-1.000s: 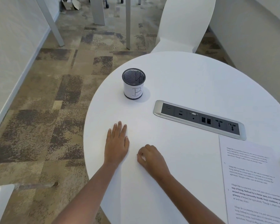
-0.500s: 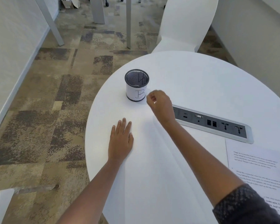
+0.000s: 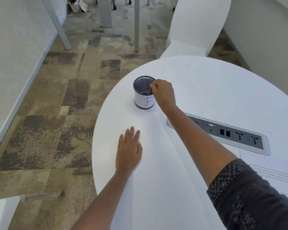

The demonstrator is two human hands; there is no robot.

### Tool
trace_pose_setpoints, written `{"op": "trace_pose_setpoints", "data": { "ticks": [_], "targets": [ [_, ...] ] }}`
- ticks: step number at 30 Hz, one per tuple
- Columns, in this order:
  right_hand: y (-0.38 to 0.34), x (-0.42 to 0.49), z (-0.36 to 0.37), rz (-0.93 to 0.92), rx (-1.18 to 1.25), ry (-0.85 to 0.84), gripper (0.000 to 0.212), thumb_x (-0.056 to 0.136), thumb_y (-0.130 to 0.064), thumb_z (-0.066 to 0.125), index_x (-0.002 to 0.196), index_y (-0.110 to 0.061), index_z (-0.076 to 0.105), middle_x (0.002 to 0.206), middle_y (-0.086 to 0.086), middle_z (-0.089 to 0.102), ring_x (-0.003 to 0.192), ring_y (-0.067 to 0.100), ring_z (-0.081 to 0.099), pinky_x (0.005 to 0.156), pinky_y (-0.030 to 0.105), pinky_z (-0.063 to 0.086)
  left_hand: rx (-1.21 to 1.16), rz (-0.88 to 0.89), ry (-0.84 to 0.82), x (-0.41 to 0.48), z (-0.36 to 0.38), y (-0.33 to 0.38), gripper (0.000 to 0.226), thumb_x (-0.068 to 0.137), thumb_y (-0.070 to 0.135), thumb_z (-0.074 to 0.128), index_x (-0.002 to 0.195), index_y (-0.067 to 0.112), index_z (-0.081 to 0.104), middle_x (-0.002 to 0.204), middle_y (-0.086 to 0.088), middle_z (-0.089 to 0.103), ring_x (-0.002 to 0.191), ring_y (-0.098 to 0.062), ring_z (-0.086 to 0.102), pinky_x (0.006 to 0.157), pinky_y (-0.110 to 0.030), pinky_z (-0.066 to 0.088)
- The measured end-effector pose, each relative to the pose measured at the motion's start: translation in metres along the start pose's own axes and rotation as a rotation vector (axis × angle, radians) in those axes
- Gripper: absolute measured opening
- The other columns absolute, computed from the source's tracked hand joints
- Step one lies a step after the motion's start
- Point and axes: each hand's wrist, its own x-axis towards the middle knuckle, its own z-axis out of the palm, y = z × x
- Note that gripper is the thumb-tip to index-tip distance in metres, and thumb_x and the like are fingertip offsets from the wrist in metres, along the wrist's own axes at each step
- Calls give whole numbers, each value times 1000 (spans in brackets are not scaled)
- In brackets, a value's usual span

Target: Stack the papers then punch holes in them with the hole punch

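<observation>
at the far left of the round worktop (image 3: 206,90) stands a mesh cup (image 3: 142,97) marked with a "b", and the right hand (image 3: 163,93) reaches across to the right side of its rim. its fingers (image 3: 155,86) are curled in, thumb and forefinger pinched together right at the rim. whether they nip the wire edge or some small thing held over the opening, i cannot tell. the left hand (image 3: 129,150) lies flat on the worktop, fingers straight and released, likely to steady the body through the long reach. the printed papers (image 3: 273,173) lie well apart at the right edge, beyond the socket panel (image 3: 231,133), partly cut off by the frame. no hole punch is in view, and stacking looks not yet begun.
</observation>
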Motion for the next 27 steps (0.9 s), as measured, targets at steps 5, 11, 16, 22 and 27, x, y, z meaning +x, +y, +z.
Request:
{"op": "trace_pose_setpoints", "data": {
  "ticks": [5, 11, 16, 22, 27],
  "targets": [
    [7, -2, -1, 77, 120, 14, 14, 85, -9, 53, 90, 0, 63, 97, 15, 68, 94, 28, 58, 77, 32, 43, -2, -1, -3, 0, 1, 0, 46, 80, 7, 60, 126, 5, 56, 136, -20, 53, 125, -37, 51, 103, -54, 40],
    [11, -4, -6, 87, 180, 16, 22, 90, -10, 49, 98, 1, 66, 103, 16, 70, 99, 31, 60, 83, 34, 45, 10, -3, 23, -1, 1, 1, 43, 82, 11, 49, 124, 5, 58, 134, -20, 55, 123, -36, 54, 101, -53, 42],
    [29, -28, -11, 116, 202, 45, 22, 89, -8, 48, 92, 2, 67, 95, 17, 71, 91, 31, 62, 77, 31, 43, 60, 10, 21, -1, -1, 1, 46, 84, 17, 36, 123, 4, 59, 132, -20, 57, 120, -37, 56, 98, -52, 45],
    [79, -85, -25, 237, 230, 42, 19, 88, -7, 49, 89, 1, 66, 92, 17, 71, 88, 30, 63, 78, 33, 46, 133, 16, 40, -4, -5, 8, 48, 83, 15, 32, 116, 0, 64, 124, -23, 62, 110, -40, 62, 88, -54, 50],
    [130, -141, -41, 334, 174, 82, 16, 87, -7, 48, 81, -3, 63, 86, 11, 66, 85, 25, 59, 70, 29, 41, 163, -51, 35, -14, -3, 26, 48, 83, 14, 32, 113, -4, 64, 120, -29, 62, 106, -44, 63, 84, -57, 51]
  ]
}}
